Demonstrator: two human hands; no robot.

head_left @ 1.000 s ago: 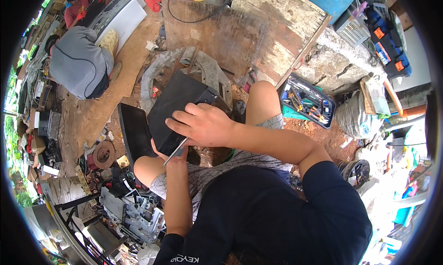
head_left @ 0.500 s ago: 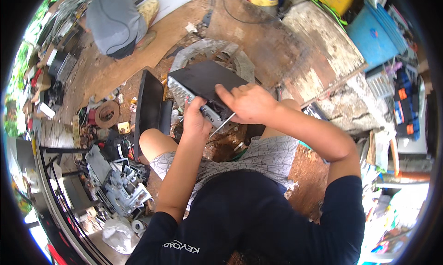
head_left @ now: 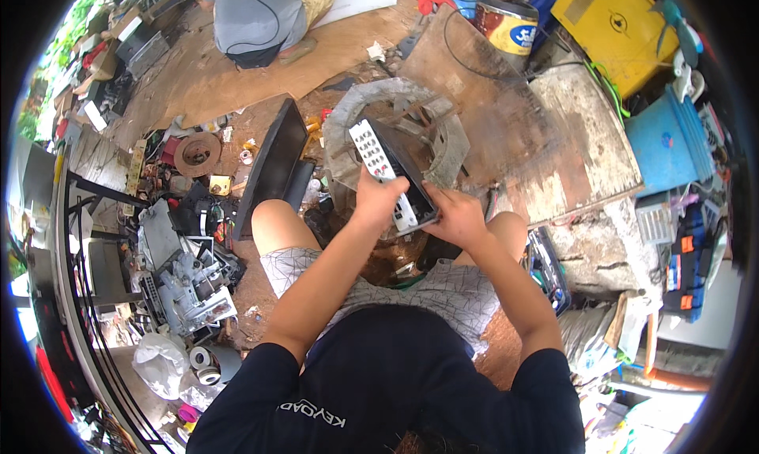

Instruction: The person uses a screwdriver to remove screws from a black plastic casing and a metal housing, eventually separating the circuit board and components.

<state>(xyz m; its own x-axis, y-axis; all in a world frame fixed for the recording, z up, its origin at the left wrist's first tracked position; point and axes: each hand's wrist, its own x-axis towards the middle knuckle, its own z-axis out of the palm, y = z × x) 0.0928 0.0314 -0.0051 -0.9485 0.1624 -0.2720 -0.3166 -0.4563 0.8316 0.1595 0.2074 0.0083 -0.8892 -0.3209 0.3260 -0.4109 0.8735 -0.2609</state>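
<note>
Where left hand [head_left: 379,203] clasps box [head_left: 401,155], panel [head_left: 369,147] partly hidden; dark interior [head_left: 413,193] unclear.

The ground [head_left: 500,342] is being lit by bright daylight; foliage [head_left: 49,82] at upper left and clutter [head_left: 656,406] at lower right are being washed out by glare. Metal rails [head_left: 79,312] are being bowed by fisheye distortion, and the corners are being swallowed by darkness.

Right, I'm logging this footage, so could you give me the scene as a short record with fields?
Left hand: grips the black case, thumb on its pale port panel
Right hand: at the case's right side; exact grip unclear
Beyond case: grey octagonal ring
Left of case: dark flat panel
Upper right: yellow box, blue bucket
Top left: co-worker in grey
</note>
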